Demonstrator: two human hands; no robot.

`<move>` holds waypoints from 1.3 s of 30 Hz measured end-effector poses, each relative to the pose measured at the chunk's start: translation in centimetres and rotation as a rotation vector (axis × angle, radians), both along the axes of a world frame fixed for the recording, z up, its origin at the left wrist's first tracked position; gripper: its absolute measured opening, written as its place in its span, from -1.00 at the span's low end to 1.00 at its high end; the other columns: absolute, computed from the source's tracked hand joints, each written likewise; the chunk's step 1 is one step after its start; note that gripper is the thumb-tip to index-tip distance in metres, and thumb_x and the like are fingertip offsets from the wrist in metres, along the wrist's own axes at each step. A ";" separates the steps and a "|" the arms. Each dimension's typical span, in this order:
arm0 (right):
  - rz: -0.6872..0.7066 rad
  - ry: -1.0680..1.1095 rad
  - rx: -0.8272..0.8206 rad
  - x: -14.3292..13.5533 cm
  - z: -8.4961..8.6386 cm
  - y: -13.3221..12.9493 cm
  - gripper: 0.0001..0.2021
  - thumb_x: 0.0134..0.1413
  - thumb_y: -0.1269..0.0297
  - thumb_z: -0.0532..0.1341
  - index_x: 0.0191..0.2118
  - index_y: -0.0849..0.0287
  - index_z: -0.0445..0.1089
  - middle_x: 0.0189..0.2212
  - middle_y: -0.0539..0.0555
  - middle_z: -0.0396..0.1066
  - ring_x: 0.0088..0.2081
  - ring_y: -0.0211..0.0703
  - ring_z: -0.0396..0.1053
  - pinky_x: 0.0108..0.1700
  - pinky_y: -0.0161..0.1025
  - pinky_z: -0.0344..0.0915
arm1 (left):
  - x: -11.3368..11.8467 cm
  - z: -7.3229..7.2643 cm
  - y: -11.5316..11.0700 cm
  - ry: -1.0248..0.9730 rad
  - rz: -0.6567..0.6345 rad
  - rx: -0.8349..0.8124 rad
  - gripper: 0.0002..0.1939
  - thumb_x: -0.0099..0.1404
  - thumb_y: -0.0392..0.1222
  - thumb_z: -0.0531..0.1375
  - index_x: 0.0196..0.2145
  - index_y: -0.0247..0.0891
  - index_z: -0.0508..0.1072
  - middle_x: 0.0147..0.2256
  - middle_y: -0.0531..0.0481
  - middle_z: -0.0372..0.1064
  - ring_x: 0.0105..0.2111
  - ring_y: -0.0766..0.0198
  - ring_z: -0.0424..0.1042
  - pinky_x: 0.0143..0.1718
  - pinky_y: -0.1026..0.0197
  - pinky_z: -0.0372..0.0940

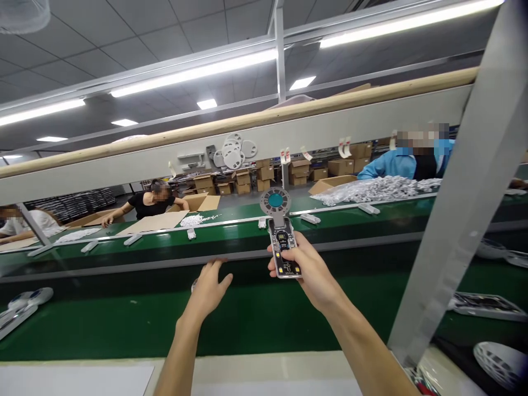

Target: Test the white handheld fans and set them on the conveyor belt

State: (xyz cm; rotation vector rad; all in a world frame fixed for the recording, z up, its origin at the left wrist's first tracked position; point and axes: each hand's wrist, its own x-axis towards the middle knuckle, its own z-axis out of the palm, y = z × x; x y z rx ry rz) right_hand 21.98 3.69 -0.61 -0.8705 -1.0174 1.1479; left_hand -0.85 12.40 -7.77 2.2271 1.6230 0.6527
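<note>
Right hand (307, 258): I am grasping the circuit board unit (284, 264), my thumb pressing across its dark face and my other fingers curling behind, their tips showing at its left edge. Yellow chips are showing around my thumb. The unit's round grey disc (275, 201) with a teal centre is pointing away, beyond my grip. I am holding the unit above the green belt (264, 324).

Left hand (210, 291): I am holding nothing that shows; my fingers are reaching forward, loosely extended, thumb standing apart, well left of the unit. A small pale item is peeking out at this hand's outer edge, mostly hidden; contact, cannot tell.

Beyond both hands, small white housings (310, 218) are lying spaced along the far belt (231, 226). Past my right fingers, a heap of white parts (371, 190) is lying before a person in blue (396, 163). Well left of my left fingers, white fan-like pieces (25, 305) are resting.
</note>
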 end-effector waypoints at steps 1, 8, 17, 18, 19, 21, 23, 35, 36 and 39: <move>0.013 -0.004 -0.001 0.0 0.0 0.0 -0.69 0.02 0.35 0.16 -0.06 0.18 0.25 -0.22 0.03 0.44 -0.38 -0.19 0.46 -0.31 -0.21 0.45 | 0.6 1.2 -1.2 -0.044 -0.069 0.025 -0.59 0.44 -0.04 0.04 0.21 -0.04 0.25 0.25 -0.01 0.15 0.26 0.15 0.15 0.22 0.13 0.17; 0.062 0.016 0.050 -1.4 0.0 -0.8 -0.64 -0.03 0.40 0.13 -0.04 0.18 0.27 -0.20 0.06 0.46 -0.37 -0.22 0.43 -0.34 -0.26 0.40 | 3.5 5.4 -8.2 -0.405 -0.408 0.045 -0.13 0.25 -0.08 0.31 0.35 0.22 -0.09 0.34 0.10 -0.03 0.28 0.17 0.10 0.23 0.12 0.19; 0.283 0.045 0.045 -3.2 -0.2 -1.9 -0.61 0.00 0.35 0.16 0.02 0.14 0.27 -0.23 0.04 0.45 -0.39 -0.24 0.43 -0.40 -0.32 0.35 | 3.5 5.5 -8.5 -0.474 -0.404 0.150 0.19 0.10 -0.23 0.41 0.39 0.24 -0.30 0.31 0.03 0.01 0.22 0.07 0.19 0.25 0.01 0.19; 0.296 0.043 0.045 -3.3 -0.3 -1.9 -0.60 0.01 0.35 0.16 0.03 0.14 0.26 -0.27 0.03 0.45 -0.38 -0.22 0.43 -0.40 -0.33 0.34 | 3.5 5.5 -8.5 -0.474 -0.402 0.159 0.19 0.10 -0.23 0.41 0.39 0.24 -0.30 0.31 0.03 0.02 0.21 0.07 0.20 0.25 0.01 0.20; 0.302 0.038 0.047 -3.3 -0.4 -1.9 -0.60 0.01 0.35 0.16 0.03 0.14 0.26 -0.30 0.03 0.44 -0.37 -0.20 0.43 -0.40 -0.32 0.34 | 3.5 5.5 -8.5 -0.469 -0.402 0.169 0.18 0.10 -0.23 0.41 0.39 0.24 -0.30 0.31 0.02 0.01 0.21 0.07 0.20 0.25 0.01 0.20; 0.305 0.028 0.048 -3.3 -0.5 -1.8 -0.62 0.01 0.38 0.15 0.01 0.13 0.25 -0.36 0.01 0.43 -0.36 -0.18 0.44 -0.38 -0.31 0.35 | 3.4 5.5 -8.5 -0.450 -0.401 0.188 0.17 0.11 -0.23 0.40 0.40 0.21 -0.30 0.33 0.00 -0.03 0.22 0.04 0.19 0.25 -0.01 0.19; 0.305 0.025 0.049 -3.4 -0.6 -1.7 -0.64 0.02 0.39 0.13 0.00 0.11 0.26 -0.39 -0.01 0.42 -0.37 -0.18 0.43 -0.37 -0.29 0.36 | 3.3 5.5 -8.5 -0.433 -0.400 0.202 0.16 0.12 -0.21 0.39 0.40 0.18 -0.30 0.34 -0.04 -0.05 0.23 0.00 0.18 0.25 -0.04 0.19; 0.319 0.024 0.058 -3.2 -0.4 -1.9 -0.28 -0.02 0.41 0.13 0.30 -0.09 0.04 -0.15 0.02 0.41 -0.34 -0.16 0.50 -0.25 -0.20 0.41 | 2.9 5.6 -8.3 -0.372 -0.402 0.291 0.19 0.05 -0.07 0.45 0.40 0.14 -0.23 0.38 -0.05 -0.15 0.24 -0.06 0.17 0.23 -0.09 0.22; 0.318 0.019 0.057 -3.1 -0.3 -1.9 -0.27 -0.03 0.41 0.13 0.30 -0.09 0.03 -0.14 0.02 0.42 -0.33 -0.15 0.50 -0.25 -0.19 0.42 | 2.9 5.6 -8.3 -0.369 -0.399 0.292 0.19 0.04 -0.04 0.46 0.39 0.16 -0.23 0.37 -0.04 -0.13 0.23 -0.05 0.19 0.22 -0.08 0.23; 0.317 0.005 0.055 -3.0 -0.3 -2.1 -0.28 -0.04 0.42 0.13 0.29 -0.10 0.03 -0.06 0.05 0.40 -0.28 -0.12 0.50 -0.26 -0.18 0.44 | 2.8 5.7 -8.4 -0.362 -0.397 0.290 0.18 0.03 0.00 0.47 0.39 0.18 -0.20 0.35 -0.02 -0.07 0.19 -0.02 0.23 0.19 -0.05 0.27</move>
